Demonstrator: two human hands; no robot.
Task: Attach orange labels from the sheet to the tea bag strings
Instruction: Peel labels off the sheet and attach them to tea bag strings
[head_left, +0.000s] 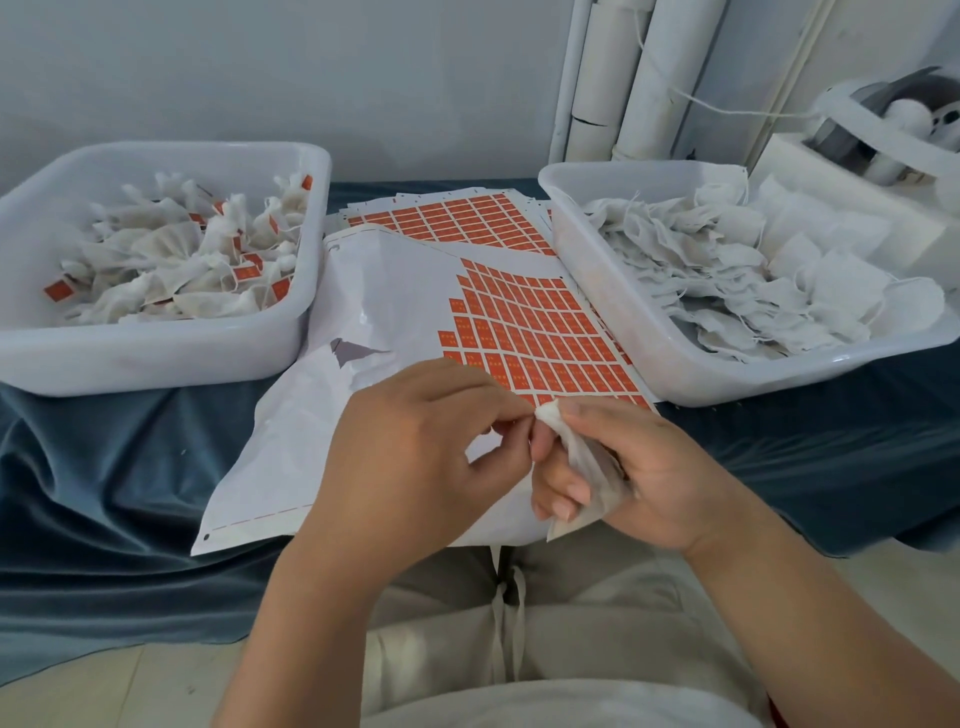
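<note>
Desk (104, 467) in blue cloth carries 2 tubs: tub of labelled bags (156, 358) upper left, tub of plain bags (727, 379) upper right. Label sheet (395, 291) lies centre. Lower centre, right hand (660, 478) grips tea bag (587, 467); left hand (410, 447) pinches its top.

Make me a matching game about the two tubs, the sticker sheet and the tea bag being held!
Things:
1. left tub
2. right tub
3. label sheet
4. tea bag

Places or states:
A. held in the right hand
B. holds plain bags with no labels
C. lies between the tubs, partly peeled
D. holds labelled bags with orange tags

Pairs: 1-D, 2-B, 3-C, 4-A
</note>
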